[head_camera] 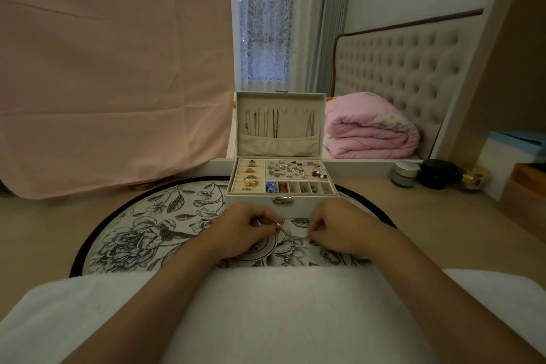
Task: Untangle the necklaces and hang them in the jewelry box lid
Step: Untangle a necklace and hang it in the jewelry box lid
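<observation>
A white jewelry box (251,206) stands open on a round floral mat (141,233). Its upright lid (280,124) has several necklaces hanging from hooks above a fabric pocket. Just in front of the box, my left hand (245,227) and my right hand (334,227) pinch the two ends of a thin chain necklace (291,235) stretched between them. A tangled clump of chains (168,235) lies on the mat left of my left hand. The box tray holds rings, earrings and small charms.
Small cosmetic jars (405,173) and a black case (437,173) sit at the right on the tabletop, beside a brown box (523,195). A pink cloth (112,68) hangs at the left. A white towel (266,313) covers my lap.
</observation>
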A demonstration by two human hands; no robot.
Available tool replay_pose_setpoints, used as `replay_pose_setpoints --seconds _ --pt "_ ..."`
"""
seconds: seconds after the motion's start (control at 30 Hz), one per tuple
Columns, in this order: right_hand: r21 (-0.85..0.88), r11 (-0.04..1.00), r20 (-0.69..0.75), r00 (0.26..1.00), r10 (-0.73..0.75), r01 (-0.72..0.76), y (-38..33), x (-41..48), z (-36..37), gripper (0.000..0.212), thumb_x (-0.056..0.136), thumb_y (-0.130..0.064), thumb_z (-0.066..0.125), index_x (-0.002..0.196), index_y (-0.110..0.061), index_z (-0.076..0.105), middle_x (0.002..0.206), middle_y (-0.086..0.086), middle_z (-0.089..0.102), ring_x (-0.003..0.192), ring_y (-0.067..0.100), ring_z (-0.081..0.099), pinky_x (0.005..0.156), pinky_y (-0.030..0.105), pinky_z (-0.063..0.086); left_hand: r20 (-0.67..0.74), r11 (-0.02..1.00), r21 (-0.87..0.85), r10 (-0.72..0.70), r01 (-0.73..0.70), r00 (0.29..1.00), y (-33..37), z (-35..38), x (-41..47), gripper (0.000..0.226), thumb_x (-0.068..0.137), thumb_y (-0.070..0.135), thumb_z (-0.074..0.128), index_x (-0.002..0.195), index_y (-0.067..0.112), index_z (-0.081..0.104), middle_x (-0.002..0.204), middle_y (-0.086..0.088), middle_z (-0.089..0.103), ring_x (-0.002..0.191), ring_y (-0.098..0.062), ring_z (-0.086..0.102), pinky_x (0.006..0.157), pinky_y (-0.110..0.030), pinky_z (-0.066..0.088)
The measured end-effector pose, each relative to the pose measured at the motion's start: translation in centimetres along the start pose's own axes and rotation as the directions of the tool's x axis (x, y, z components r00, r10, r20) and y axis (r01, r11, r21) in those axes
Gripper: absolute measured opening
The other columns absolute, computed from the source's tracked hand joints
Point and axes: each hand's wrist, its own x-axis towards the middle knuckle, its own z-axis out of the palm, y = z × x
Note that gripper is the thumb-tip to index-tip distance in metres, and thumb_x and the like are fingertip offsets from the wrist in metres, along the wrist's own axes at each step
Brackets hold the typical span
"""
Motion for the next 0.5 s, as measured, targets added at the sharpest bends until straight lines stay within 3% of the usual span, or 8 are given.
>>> replay_pose_setpoints --seconds 0.07,0.13,0.23,0.3,0.4,0.5 --pt "0.106 0.992 -0.022 0.997 -0.068 0.070 -0.8 0.3 0.7 0.027 0.092 -0.026 0.064 0.117 -0.030 0.072 0.111 -0.012 0.070 0.101 0.005 0.064 0.093 0.029 0.054 -0.051 0.996 -0.083 0.013 -0.018 0.999 0.0 0.3 -0.2 0.019 0.089 0.020 0.073 0.098 0.038 0.073 0.087 0.013 0.073 0.081 -0.015 0.067 0.076 -0.031 0.057" --pt "0.382 0.919 -0.036 0.995 -0.089 0.096 -1.7 0.5 1.6 0.038 0.093 -0.024 0.065 0.130 -0.035 0.065 0.114 -0.012 0.071 0.104 0.006 0.066 0.094 0.027 0.054 -0.061 0.987 -0.147 0.050 -0.059 0.997 0.0 0.5 -0.2 0.026 0.086 0.012 0.075 0.101 0.033 0.071 0.088 0.016 0.073 0.084 -0.020 0.068 0.077 -0.034 0.058" --pt "0.620 0.782 -0.023 0.997 -0.075 0.073 -2.5 0.9 2.3 0.026 0.096 -0.016 0.062 0.119 -0.027 0.069 0.083 0.000 0.075 0.080 0.019 0.072 0.077 0.031 0.058 -0.078 0.979 -0.177 0.093 -0.106 0.993 0.0 0.5 -0.1 0.032 0.082 0.005 0.077 0.104 0.027 0.069 0.090 0.013 0.075 0.081 -0.017 0.067 0.074 -0.027 0.057" --pt "0.672 0.739 -0.031 0.999 -0.038 0.049 -2.4 1.1 2.1 0.014 0.098 -0.014 0.061 0.105 -0.022 0.071 0.064 -0.003 0.067 0.060 0.014 0.062 0.061 0.028 0.051 -0.121 0.979 -0.166 0.103 -0.122 0.987 -0.2 0.5 0.1 0.034 0.079 0.004 0.079 0.104 0.026 0.069 0.091 0.012 0.074 0.079 -0.013 0.066 0.073 -0.022 0.055" --pt "0.628 0.778 -0.062 0.998 0.000 0.039 -1.9 1.4 1.9 0.016 0.098 -0.019 0.063 0.084 -0.025 0.070 0.055 -0.012 0.059 0.049 0.003 0.050 0.056 0.024 0.043 -0.164 0.990 -0.008 0.136 -0.139 0.977 -0.5 0.5 0.3 0.038 0.076 0.011 0.083 0.103 0.032 0.065 0.092 0.013 0.070 0.077 -0.004 0.060 0.070 -0.013 0.049" --pt "0.551 0.833 -0.074 0.997 -0.004 0.044 -1.9 1.4 2.0 0.016 0.096 -0.024 0.066 0.081 -0.026 0.070 0.061 -0.013 0.062 0.052 -0.002 0.052 0.059 0.021 0.045 -0.135 0.974 0.141 0.197 -0.178 0.971 -0.6 0.5 0.4 0.039 0.078 0.023 0.084 0.106 0.039 0.062 0.100 0.018 0.063 0.089 0.000 0.058 0.074 -0.010 0.047"
